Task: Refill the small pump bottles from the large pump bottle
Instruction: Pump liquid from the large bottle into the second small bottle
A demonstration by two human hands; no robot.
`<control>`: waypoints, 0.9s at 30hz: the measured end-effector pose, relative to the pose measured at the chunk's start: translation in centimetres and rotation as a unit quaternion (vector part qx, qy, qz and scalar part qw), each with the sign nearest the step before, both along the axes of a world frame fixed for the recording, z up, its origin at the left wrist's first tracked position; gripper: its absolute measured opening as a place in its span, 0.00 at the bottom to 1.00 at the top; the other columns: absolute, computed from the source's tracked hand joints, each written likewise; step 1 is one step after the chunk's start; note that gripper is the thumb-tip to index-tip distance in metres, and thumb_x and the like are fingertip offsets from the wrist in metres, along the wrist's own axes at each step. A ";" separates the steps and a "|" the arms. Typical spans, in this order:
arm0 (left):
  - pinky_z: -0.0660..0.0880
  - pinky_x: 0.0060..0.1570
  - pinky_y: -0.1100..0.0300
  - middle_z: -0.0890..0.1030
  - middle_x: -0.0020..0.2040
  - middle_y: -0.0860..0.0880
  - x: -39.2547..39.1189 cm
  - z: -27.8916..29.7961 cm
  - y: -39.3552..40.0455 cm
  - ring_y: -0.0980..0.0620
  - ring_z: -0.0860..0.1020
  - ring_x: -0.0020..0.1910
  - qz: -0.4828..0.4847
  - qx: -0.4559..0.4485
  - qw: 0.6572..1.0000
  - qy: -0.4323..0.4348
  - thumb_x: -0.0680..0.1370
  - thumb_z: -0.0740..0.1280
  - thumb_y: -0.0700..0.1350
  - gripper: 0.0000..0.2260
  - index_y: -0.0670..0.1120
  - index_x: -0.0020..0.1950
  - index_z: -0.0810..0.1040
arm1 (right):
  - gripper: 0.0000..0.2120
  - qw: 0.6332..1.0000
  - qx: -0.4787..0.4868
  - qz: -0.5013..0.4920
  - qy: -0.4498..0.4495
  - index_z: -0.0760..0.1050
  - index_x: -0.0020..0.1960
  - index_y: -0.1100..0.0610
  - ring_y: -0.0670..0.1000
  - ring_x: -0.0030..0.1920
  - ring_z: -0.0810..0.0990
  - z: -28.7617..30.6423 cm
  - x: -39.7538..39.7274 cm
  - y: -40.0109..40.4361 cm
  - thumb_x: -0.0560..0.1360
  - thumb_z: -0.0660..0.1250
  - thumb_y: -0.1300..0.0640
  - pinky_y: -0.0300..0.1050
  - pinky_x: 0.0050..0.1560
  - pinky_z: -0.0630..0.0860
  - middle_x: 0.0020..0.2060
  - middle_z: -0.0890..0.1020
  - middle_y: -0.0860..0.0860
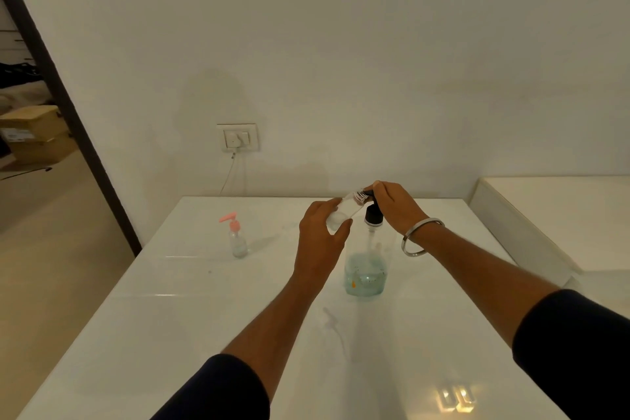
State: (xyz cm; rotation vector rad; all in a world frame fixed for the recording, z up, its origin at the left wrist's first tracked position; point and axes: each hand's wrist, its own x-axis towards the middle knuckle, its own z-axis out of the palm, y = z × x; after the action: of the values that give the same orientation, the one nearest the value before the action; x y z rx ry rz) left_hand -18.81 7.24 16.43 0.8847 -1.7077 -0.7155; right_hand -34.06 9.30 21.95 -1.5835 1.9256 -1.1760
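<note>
Tilting small bottle (342, 211) mid-table (191, 300), left hand (320, 242) grips it.

A small clear bottle (342, 211) is held tilted in the left hand (322, 235), its open neck at the black pump (373, 211) of the large bottle (366, 273), which is covered by the right hand (397, 204). A pink-pumped small bottle (236, 235) stands apart on the white table (170, 317).

2 small pump bottles: 1 w/ pink pump (236, 238) left of the large pump bottle (366, 269), 1 uncapped (342, 211) just above-left of it. 1 large bottle. 2 hands: left hand (320, 239), right hand (395, 204). 1 bangle (417, 238).
</note>
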 end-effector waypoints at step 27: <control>0.71 0.49 0.71 0.79 0.54 0.50 -0.3 -0.9 -0.4 0.57 0.76 0.51 0.005 -0.001 1.000 -0.009 0.73 0.72 0.43 0.17 0.45 0.61 0.76 | 0.21 1.000 0.001 -0.014 -0.008 0.76 0.54 0.66 0.54 0.46 0.76 -1.2 0.1 -0.4 0.81 0.48 0.57 0.44 0.50 0.71 0.48 0.80 0.62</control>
State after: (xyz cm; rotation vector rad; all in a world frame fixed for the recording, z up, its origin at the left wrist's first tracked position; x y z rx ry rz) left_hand -19.07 6.80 15.56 0.9000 -1.7194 -0.7000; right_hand -33.93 8.95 20.79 -1.5460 1.9453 -1.1928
